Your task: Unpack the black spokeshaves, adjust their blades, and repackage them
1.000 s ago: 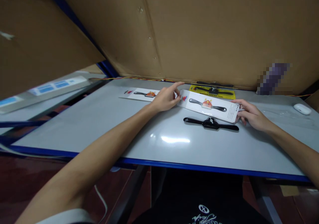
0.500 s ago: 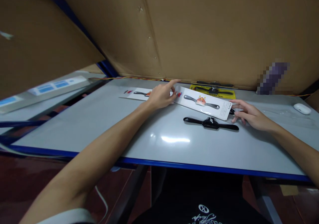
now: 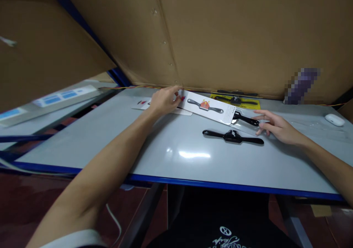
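My left hand grips the left end of a white printed card between thumb and fingers. Under the card's right end, a black two-handled tool in clear plastic shows one handle. My right hand holds that handle's tip and the plastic with its fingertips. In front of them a second black tool lies loose on the grey table. Another white card lies flat, partly beneath my left hand.
At the back, a yellow card carries a dark tool. A white rounded case and a clear plastic sheet lie on the right. Brown board walls the back, and a power strip stands left.
My left hand has moved left with the white card, uncovering more of the black tool and plastic at my right hand. My right hand has stayed in place.
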Available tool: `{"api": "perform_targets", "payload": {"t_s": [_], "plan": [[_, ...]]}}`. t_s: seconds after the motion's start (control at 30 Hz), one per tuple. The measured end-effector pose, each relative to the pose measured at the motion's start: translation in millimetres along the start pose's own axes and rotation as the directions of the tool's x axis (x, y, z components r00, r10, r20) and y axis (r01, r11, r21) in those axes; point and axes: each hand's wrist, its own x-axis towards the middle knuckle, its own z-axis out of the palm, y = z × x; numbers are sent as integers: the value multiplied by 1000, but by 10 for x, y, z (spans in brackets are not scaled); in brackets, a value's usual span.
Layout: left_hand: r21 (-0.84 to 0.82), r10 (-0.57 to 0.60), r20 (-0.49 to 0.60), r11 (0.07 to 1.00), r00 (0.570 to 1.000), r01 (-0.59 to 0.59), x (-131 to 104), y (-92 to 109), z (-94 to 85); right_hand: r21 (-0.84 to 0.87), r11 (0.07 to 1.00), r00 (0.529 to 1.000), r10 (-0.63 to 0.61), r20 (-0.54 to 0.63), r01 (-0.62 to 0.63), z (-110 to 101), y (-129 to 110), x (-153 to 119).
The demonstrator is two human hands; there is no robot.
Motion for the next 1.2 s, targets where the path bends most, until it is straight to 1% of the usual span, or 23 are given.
{"api": "perform_targets", "payload": {"t_s": [0.13, 0.27, 0.37, 0.5, 0.6, 0.77, 0.87, 0.93, 1.03, 1.13, 1.2], "plan": [[17, -64, 13, 998, 998, 64, 22, -116, -34, -4, 1000, 1000, 5, -27, -5, -18, 14, 2], [54, -181, 3, 982, 984, 180, 31, -312, -61, -24, 1000, 996, -15, -86, 13, -78, 78, 22], [77, -233, -10, 969, 972, 233, 27, -455, -85, -53, 998, 993, -41, -109, 35, -113, 107, 31], [88, -262, -14, 961, 965, 263, 22, -592, -134, -84, 996, 993, -29, -112, 20, -109, 64, 10], [92, -269, -6, 959, 963, 269, 13, -682, -147, -77, 997, 993, -26, -118, 17, -95, 44, -5], [94, -278, 34, 957, 960, 274, -24, -858, -52, 10, 998, 986, -66, -155, 68, -82, 114, 18], [88, -295, 51, 953, 954, 290, -38, -928, 8, 21, 997, 981, -74, -177, 79, -75, 147, 33], [74, -285, 33, 956, 958, 282, -32, -923, 24, 16, 997, 981, -74, -180, 78, -72, 151, 36], [38, -194, 5, 980, 981, 193, 6, -803, 40, 21, 997, 981, -66, -181, 71, -70, 139, 34], [-9, -54, 15, 999, 998, 54, 48, -556, 72, 43, 998, 982, -46, -183, 54, -68, 124, 33], [-49, 57, 27, 997, 998, -55, 53, -350, 90, 62, 997, 980, -29, -196, 42, -66, 120, 33]]}}
